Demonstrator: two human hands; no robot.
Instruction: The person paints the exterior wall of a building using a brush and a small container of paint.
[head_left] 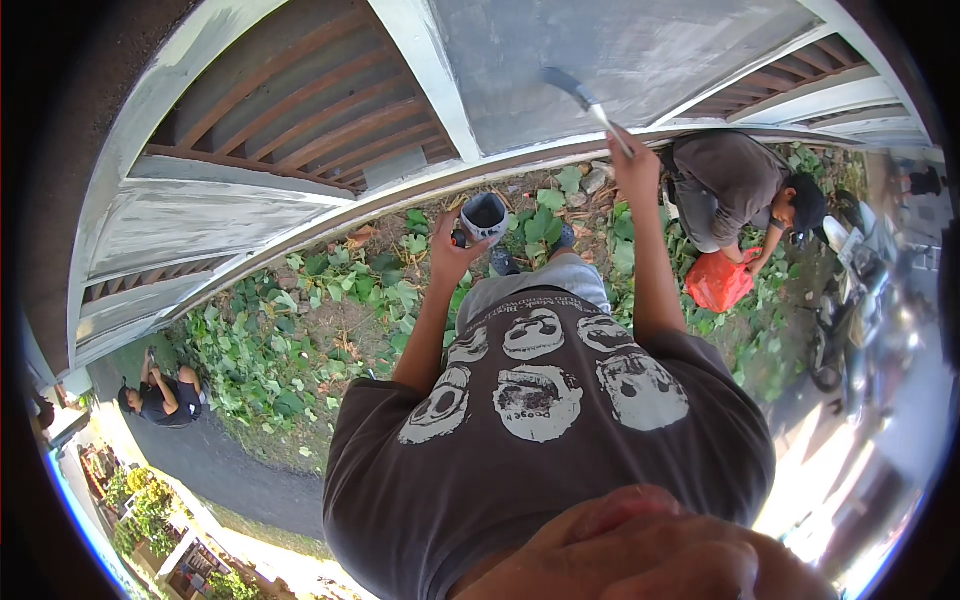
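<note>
My right hand (pixel 634 165) is raised to the wall, its fingers closed around the handle of a paintbrush (pixel 597 108). The brush's dark bristles lie against or just off a grey wall panel (pixel 660 50); which of the two I cannot tell. Lower and to the left, my left hand (pixel 455 248) grips a small paint cup (pixel 485 213) by its side. The cup has a pale, smeared rim and a dark inside; how much paint it holds does not show. A small black and red item (pixel 459 238) sits by the left fingers.
White frame strips (pixel 425 65) and brown slatted vents (pixel 300 110) border the panel. Leafy ground plants (pixel 350 290) surround my feet. At right, a crouching person (pixel 735 190) handles a red plastic bag (pixel 722 280), near parked motorbikes (pixel 855 270). Another person (pixel 168 395) sits far left.
</note>
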